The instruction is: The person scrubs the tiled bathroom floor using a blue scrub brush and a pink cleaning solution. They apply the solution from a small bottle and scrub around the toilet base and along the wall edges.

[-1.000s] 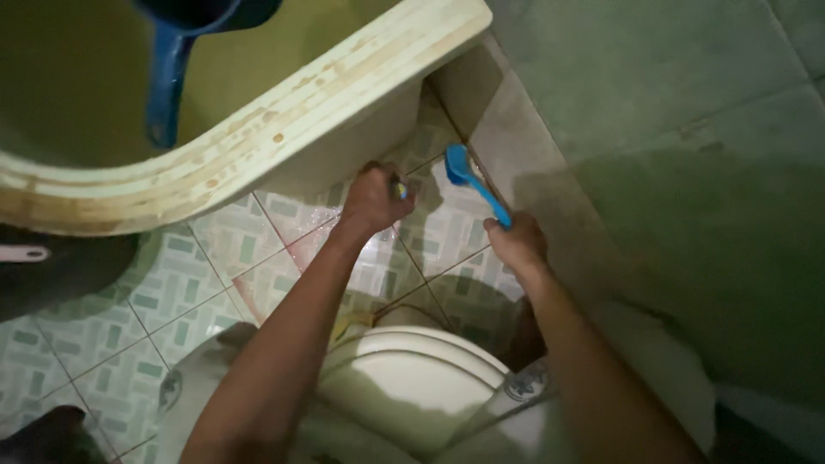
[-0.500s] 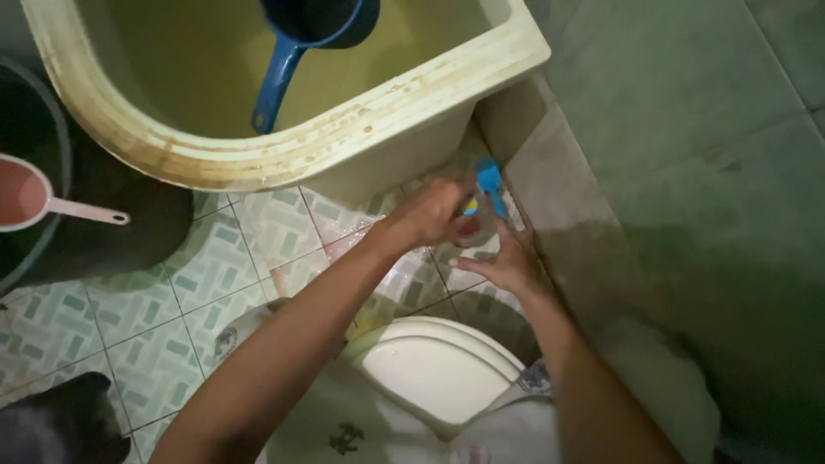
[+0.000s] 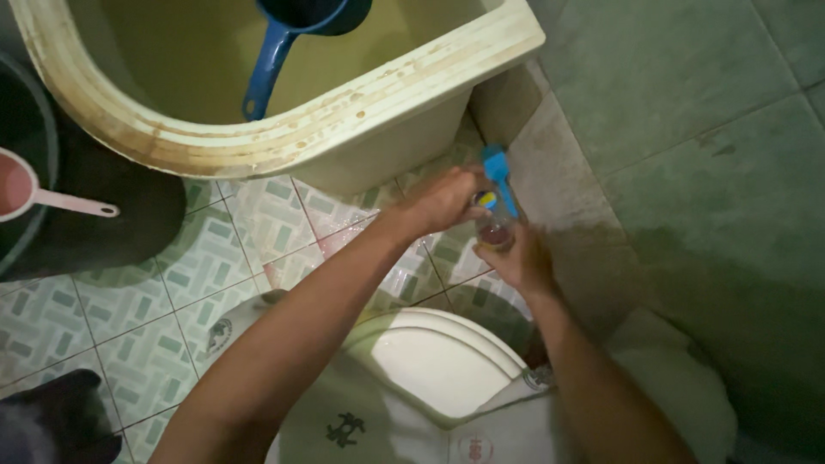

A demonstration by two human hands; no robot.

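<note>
Head view: hands (image 3: pixel 481 228) around blue brush (image 3: pixel 498 176)

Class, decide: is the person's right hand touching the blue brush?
Touching. The head view shows the right hand wrapped around the lower end of the blue brush, whose handle runs into its grip.

Dim bathroom with a patterned green-and-white tile floor (image 3: pixel 129 318) and plain greenish wall tiles (image 3: pixel 687 103). A stained cream water tub (image 3: pixel 344 112) sits in the corner, and a white toilet (image 3: pixel 430 369) below it.

Two hands (image 3: pixel 447 202) (image 3: pixel 520 258), one blue brush (image 3: pixel 497 176), two dippers (image 3: pixel 284 34) (image 3: pixel 34 193), one tub (image 3: pixel 344 129), one toilet (image 3: pixel 421 369).
</note>
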